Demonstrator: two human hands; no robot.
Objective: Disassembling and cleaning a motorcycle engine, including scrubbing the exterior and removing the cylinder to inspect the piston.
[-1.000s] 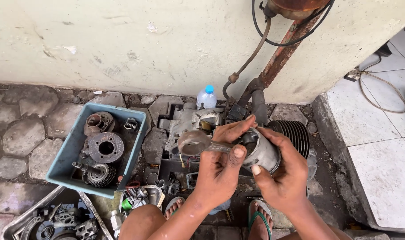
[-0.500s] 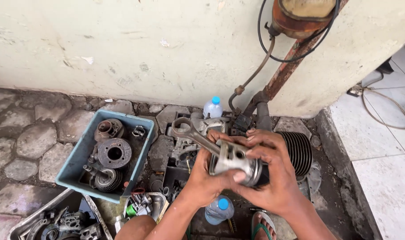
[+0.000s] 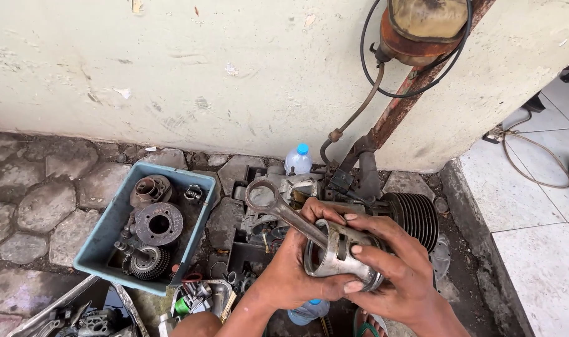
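Standing against the stained wall [image 3: 172,81], the finned engine cylinder [image 3: 415,218] rests on the stone floor [image 3: 34,200], beside a blue tray [image 3: 103,249] of greasy metal parts. In front of the cylinder, the left hand [image 3: 291,274] and right hand [image 3: 403,268] hold a grey piston [image 3: 334,256], fingers [image 3: 359,249] wrapped closed around its skirt. Its connecting rod [image 3: 278,209] angles up to the left. A clear bottle [image 3: 298,159] with a blue cap stands by the wall.

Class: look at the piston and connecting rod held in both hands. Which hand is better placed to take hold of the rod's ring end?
Probably the left hand: it sits nearest the connecting rod, while the right hand wraps the piston.
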